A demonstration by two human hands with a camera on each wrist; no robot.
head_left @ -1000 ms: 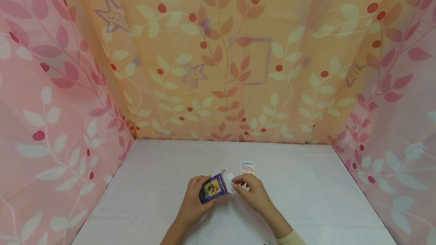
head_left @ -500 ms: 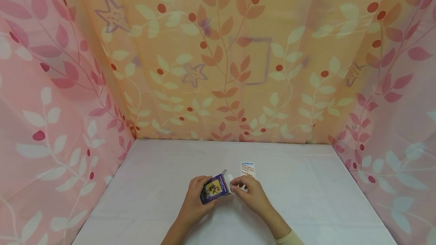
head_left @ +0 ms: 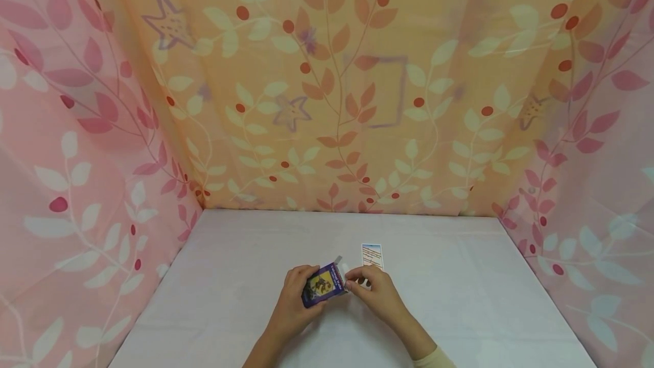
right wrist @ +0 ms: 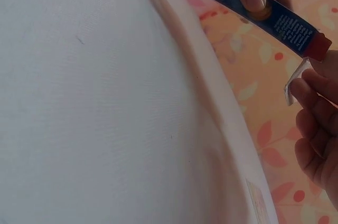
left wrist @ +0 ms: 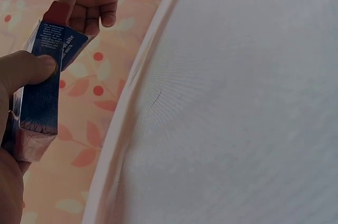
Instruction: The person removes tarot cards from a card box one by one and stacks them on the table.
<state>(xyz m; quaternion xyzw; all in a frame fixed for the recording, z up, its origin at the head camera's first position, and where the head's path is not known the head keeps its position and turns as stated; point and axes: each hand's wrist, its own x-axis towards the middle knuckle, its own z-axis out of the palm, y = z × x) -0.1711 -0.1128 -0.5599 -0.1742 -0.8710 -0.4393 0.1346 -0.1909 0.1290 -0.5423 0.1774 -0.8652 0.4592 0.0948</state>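
My left hand (head_left: 296,302) grips a small purple-blue card box (head_left: 323,285) with a yellow picture and the words "Universal Waite" on its front. Its thumb (left wrist: 45,68) presses on the narrow lettered side. The box is tilted above the table, with its open end toward the right. At that end my right hand (head_left: 375,288) pinches the lid flap (right wrist: 293,84) between thumb and forefinger, the other fingers loosely curled. A small red side tab (right wrist: 318,47) sticks out beside the flap. What lies inside the box is hidden.
A single picture card (head_left: 372,254) with slanting brown lines lies on the white-covered table (head_left: 245,249), just behind my right hand. Patterned cloth walls, a yellow-orange one (head_left: 327,146) at the back and pink ones at both sides, surround the tabletop.
My right hand has moved slightly left with the white flap, closer to the box's open end. The box has shifted a little to the right in my left hand.
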